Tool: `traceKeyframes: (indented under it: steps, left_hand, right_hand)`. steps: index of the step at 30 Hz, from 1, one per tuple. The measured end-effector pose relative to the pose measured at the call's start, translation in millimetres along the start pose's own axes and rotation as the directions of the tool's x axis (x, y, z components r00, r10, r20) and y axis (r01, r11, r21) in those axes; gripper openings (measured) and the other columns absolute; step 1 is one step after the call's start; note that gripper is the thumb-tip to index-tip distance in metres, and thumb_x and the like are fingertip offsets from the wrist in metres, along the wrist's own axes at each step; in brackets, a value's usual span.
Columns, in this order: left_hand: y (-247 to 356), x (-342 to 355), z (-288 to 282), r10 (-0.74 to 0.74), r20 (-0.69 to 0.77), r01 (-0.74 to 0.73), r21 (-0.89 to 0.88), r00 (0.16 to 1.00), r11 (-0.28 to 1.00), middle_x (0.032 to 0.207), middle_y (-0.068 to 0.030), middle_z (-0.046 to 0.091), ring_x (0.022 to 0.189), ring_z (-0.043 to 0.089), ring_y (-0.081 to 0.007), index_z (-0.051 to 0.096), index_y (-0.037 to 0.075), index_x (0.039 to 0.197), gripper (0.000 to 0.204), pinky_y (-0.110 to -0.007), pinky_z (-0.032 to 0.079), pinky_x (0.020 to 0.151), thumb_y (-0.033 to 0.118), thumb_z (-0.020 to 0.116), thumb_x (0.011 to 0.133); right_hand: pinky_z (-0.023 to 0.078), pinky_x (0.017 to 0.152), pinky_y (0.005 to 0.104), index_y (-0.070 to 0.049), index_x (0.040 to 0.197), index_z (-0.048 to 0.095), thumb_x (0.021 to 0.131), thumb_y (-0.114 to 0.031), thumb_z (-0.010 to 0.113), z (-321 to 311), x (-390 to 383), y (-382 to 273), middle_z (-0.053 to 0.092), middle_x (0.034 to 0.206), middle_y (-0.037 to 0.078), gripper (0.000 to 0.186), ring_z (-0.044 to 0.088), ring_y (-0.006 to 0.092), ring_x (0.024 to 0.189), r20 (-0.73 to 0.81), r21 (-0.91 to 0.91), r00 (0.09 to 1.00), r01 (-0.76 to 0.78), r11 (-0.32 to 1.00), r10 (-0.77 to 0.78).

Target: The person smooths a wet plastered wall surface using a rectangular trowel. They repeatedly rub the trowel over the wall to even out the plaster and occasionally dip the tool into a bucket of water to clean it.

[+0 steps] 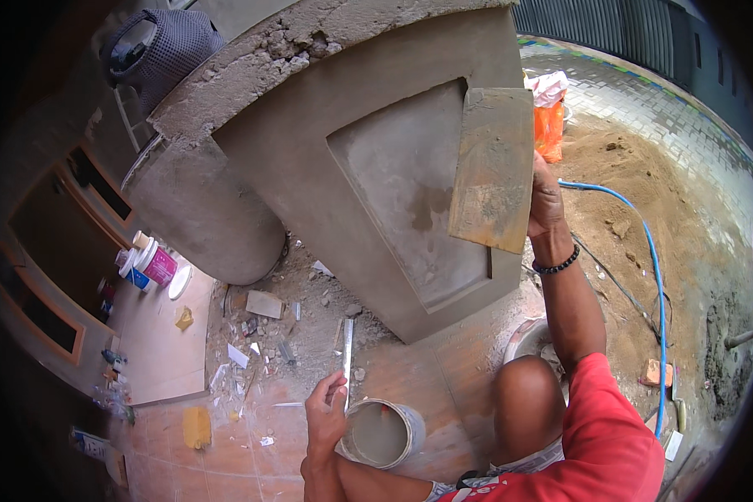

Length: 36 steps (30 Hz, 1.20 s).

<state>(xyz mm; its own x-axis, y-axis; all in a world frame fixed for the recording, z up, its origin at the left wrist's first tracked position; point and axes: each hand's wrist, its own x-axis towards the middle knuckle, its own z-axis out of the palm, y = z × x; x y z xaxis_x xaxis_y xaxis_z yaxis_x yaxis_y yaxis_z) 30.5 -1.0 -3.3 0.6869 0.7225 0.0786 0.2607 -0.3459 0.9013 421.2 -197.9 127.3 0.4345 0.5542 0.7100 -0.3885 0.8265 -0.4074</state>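
The right hand (546, 201) is gripping a flat, mortar-stained board (494, 167) by its right edge; the thumb side is showing, and the board is hiding part of the fingers. The board is standing nearly upright in front of the right side of the grey plastered panel (289, 138), covering part of the recess (385, 171) in that panel. A dark damp patch (429, 207) is showing on the recess, just beside the board.

The left hand (325, 410) is positioned below the panel, with its fingers closing on what appears to be a slim, pale strip (348, 347); the grip is too small in view to define further. The strip is pointing up toward the panel. A bucket (419, 428) of grey liquid is standing below the panel, just beside the left hand.

Left of the panel, a rounded grey column (209, 213) is standing near it, and paint tubs (155, 263) are resting farther out. Loose rubble (268, 351) is lying below and left of the panel. Right of the panel, a blue hose (657, 284) is curving across a sand heap (627, 192), and an orange bag (548, 134) is sitting near the board's upper edge in view.
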Motion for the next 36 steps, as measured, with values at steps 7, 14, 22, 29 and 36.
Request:
traceKeyframes:
  steps: [7,14,22,29,36]
  left_hand:
    - [-3.0,7.0,10.5,0.025,0.009,-0.026,0.057,1.000,0.998,0.105,-0.0128,0.067,0.098,0.063,-0.0181,0.060,-0.004,0.123,0.032,-0.031,0.049,0.088,0.002,0.058,0.091]
    - [-1.4,6.6,5.6,0.034,0.004,-0.034,0.066,0.999,0.997,0.104,-0.0125,0.067,0.097,0.062,-0.0180,0.060,-0.005,0.121,0.031,-0.031,0.048,0.090,0.005,0.059,0.092]
    - [-0.4,8.1,9.5,0.054,0.022,-0.055,0.042,0.998,0.998,0.104,-0.0136,0.067,0.095,0.063,-0.0176,0.060,-0.006,0.121,0.031,-0.030,0.049,0.086,0.001,0.059,0.091]
    - [-2.5,8.1,7.3,0.027,0.000,-0.027,0.044,1.000,0.999,0.104,-0.0140,0.067,0.095,0.063,-0.0181,0.061,-0.006,0.120,0.031,-0.030,0.050,0.087,0.001,0.059,0.091]
    - [-7.7,10.8,7.2,0.028,0.016,-0.029,0.051,0.999,0.998,0.104,-0.0135,0.067,0.095,0.063,-0.0182,0.061,-0.005,0.121,0.031,-0.030,0.050,0.086,0.001,0.059,0.090]
  right_hand:
    - [0.050,0.096,0.0308,0.004,0.134,0.049,0.083,-0.003,0.065,-6.4,14.4,-50.1,0.061,0.120,0.009,0.054,0.061,0.0170,0.107,-0.029,-0.635,0.999,-0.031,0.772,0.016]
    - [0.048,0.086,0.0387,-0.016,0.134,0.057,0.080,0.009,0.058,-14.1,35.8,-72.2,0.054,0.104,0.010,0.060,0.055,0.0291,0.096,0.346,-0.748,0.938,0.279,-0.603,0.006]
    - [0.047,0.087,0.0409,-0.024,0.133,0.059,0.076,0.007,0.059,-36.8,64.4,-83.7,0.052,0.108,0.008,0.065,0.053,0.0285,0.102,0.425,-0.473,0.894,0.354,-0.806,0.143]
    - [0.048,0.093,0.0391,-0.028,0.132,0.061,0.076,0.007,0.059,-30.4,82.9,-88.4,0.052,0.113,0.007,0.066,0.052,0.0273,0.111,0.434,-0.389,0.876,0.392,-0.834,0.210]
    - [0.048,0.098,0.0371,-0.029,0.133,0.060,0.080,0.008,0.057,-40.2,94.6,-105.5,0.053,0.116,0.006,0.065,0.052,0.0256,0.113,0.456,-0.327,0.875,0.334,-0.884,0.162]
